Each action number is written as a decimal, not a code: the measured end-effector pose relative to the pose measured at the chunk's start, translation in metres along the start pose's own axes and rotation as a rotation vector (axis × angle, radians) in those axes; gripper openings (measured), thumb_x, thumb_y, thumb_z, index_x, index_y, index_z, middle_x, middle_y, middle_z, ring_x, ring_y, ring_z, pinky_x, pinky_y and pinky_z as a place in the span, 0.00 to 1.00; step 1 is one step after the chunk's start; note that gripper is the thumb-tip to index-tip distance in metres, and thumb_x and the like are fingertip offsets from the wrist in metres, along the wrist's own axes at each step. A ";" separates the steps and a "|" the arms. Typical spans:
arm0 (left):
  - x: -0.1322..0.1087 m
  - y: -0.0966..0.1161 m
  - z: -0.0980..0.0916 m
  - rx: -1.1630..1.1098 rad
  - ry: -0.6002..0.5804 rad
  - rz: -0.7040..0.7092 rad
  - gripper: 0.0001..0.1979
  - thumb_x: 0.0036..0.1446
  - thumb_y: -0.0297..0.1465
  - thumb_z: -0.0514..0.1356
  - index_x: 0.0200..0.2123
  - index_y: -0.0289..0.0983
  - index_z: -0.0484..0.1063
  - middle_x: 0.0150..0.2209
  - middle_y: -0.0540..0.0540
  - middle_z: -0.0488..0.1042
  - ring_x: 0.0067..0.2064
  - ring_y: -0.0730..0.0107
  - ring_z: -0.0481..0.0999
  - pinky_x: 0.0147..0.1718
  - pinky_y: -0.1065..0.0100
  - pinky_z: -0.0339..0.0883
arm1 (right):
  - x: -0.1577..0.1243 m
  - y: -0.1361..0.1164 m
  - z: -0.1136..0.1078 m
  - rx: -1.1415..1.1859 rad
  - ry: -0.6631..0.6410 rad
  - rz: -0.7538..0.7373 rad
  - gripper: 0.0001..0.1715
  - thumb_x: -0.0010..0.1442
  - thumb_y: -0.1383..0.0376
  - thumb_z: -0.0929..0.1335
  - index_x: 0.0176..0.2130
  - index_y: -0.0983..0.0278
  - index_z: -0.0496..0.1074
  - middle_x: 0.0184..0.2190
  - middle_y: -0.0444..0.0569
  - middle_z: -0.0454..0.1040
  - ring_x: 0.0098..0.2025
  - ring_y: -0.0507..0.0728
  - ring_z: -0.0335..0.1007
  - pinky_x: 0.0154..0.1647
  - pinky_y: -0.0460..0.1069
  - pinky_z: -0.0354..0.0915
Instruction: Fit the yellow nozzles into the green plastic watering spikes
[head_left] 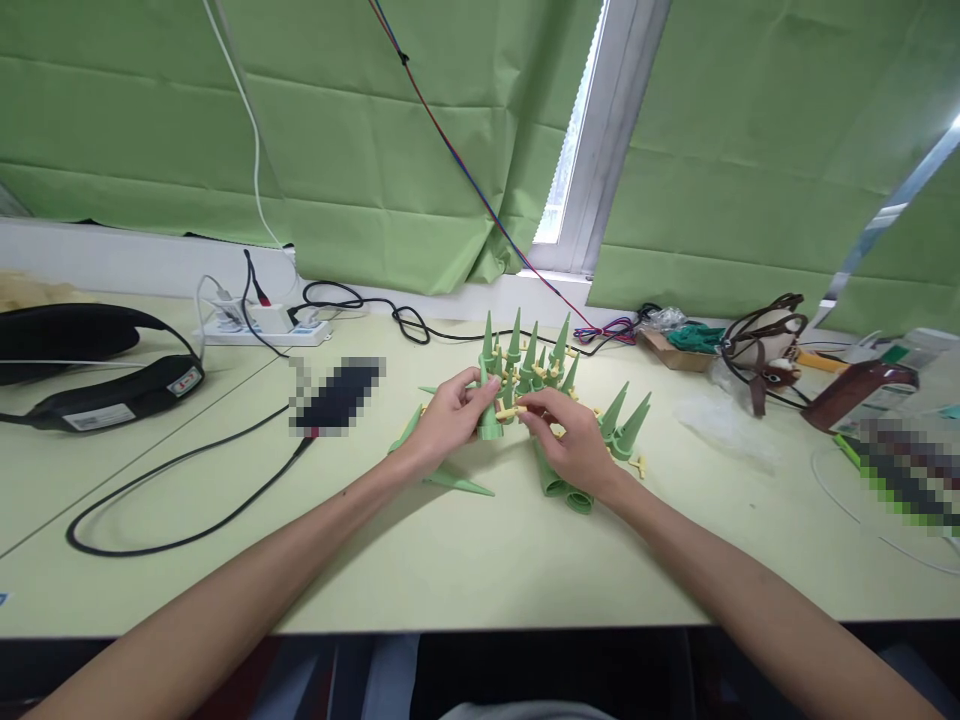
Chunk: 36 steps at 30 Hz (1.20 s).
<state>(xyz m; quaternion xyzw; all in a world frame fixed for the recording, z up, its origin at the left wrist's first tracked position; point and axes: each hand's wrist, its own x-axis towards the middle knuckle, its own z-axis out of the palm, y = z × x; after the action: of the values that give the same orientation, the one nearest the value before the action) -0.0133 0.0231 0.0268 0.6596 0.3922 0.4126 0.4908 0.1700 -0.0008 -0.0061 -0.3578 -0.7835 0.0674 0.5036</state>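
Note:
My left hand [452,415] is closed around a green cone [490,428], held upright with its wider base downward. The fingertips of my right hand [564,430] pinch a small yellow piece [510,412] against the side of that cone. Behind both hands stand several green cones [530,355] with yellow pieces among them. Two more upright cones [631,428] are to the right of my right hand, with a loose yellow piece [641,466] beside them. Green cones with open round bases [579,499] lie under my right hand. Another cone [461,485] lies flat below my left hand.
A dark pixelated device [337,395] with a cable is on the table's left side, near a power strip [262,325] and a black headset-like object [127,395]. At right are a cardboard box [679,350], plastic wrap and a brown bottle [859,392].

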 end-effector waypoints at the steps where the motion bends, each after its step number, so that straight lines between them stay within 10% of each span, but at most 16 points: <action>1: 0.000 0.000 0.000 -0.001 -0.007 -0.007 0.20 0.57 0.50 0.58 0.32 0.39 0.61 0.22 0.56 0.57 0.20 0.80 0.52 0.16 0.77 0.50 | 0.000 0.000 0.000 0.000 0.006 0.003 0.07 0.67 0.65 0.63 0.42 0.61 0.71 0.35 0.50 0.75 0.33 0.54 0.70 0.34 0.50 0.70; 13: 0.002 -0.001 -0.006 -0.039 -0.106 -0.015 0.20 0.51 0.48 0.64 0.34 0.35 0.70 0.30 0.48 0.70 0.26 0.78 0.61 0.20 0.77 0.53 | 0.000 0.003 0.000 0.007 0.035 0.015 0.07 0.67 0.64 0.63 0.42 0.62 0.71 0.34 0.49 0.74 0.32 0.54 0.70 0.33 0.50 0.70; 36: 0.002 -0.001 -0.006 0.036 -0.097 -0.003 0.17 0.53 0.44 0.64 0.32 0.35 0.73 0.25 0.51 0.64 0.23 0.79 0.57 0.19 0.76 0.51 | 0.000 0.002 0.001 0.033 -0.079 -0.022 0.07 0.67 0.67 0.64 0.43 0.61 0.71 0.33 0.47 0.73 0.33 0.53 0.68 0.34 0.48 0.66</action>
<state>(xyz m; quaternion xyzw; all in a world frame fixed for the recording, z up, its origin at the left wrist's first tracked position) -0.0183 0.0274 0.0269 0.6869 0.3764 0.3721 0.4981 0.1700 0.0007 -0.0074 -0.3376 -0.8055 0.0889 0.4789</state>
